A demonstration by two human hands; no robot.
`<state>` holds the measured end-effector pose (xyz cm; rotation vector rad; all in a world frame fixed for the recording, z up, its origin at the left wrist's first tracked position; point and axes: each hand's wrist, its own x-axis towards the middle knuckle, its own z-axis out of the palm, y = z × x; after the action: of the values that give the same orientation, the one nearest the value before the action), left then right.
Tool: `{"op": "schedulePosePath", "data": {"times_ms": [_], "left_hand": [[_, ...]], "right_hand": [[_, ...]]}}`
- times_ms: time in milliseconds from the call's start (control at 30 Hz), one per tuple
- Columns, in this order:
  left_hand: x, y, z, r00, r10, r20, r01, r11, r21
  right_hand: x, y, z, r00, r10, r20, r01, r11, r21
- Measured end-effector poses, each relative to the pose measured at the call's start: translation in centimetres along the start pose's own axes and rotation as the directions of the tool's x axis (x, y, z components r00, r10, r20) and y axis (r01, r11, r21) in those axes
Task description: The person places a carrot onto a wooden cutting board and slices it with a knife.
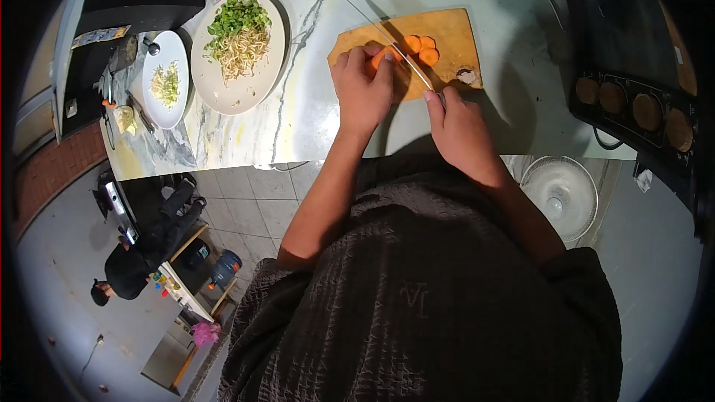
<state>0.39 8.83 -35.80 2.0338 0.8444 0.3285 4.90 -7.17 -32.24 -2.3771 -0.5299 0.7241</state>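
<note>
A wooden cutting board [451,26] lies on the marble counter. My left hand [360,89] is closed on an orange carrot [381,59], pressing it against the board. In my right hand [459,123] is a knife [414,67], its blade pointing up and left and touching or nearly touching the carrot's right end. Several round carrot slices [427,55] lie on the board just right of the blade. The knife's handle is mostly hidden in my fingers.
Left of the board, a large oval plate [237,100] bears chopped greens and sprouts. Beside it sits a smaller white dish [173,115] with chopped pieces and a spoon. A stove [629,104] stands at the right. A person [126,272] is at the lower left, away from the counter.
</note>
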Motion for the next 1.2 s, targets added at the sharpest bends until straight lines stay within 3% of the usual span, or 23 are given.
{"op": "schedulePosePath", "data": {"times_ms": [267,533,1200], "left_hand": [[0.4,-0.8,0.4,0.999,-0.048,0.004,0.048,0.991,-0.123],[0.5,-0.7,0.2,0.996,-0.087,0.037,0.09,0.99,-0.106],[0.4,-0.5,0.2,0.998,-0.06,0.025,0.061,0.996,-0.07]], "right_hand": [[0.0,-0.4,0.0,1.0,-0.023,0.01,0.023,1.0,0.014],[0.1,-0.7,-0.1,0.999,-0.042,0.003,0.042,0.994,-0.097],[-0.1,-1.5,-1.4,0.997,-0.001,0.083,0.013,0.989,-0.147]]}}
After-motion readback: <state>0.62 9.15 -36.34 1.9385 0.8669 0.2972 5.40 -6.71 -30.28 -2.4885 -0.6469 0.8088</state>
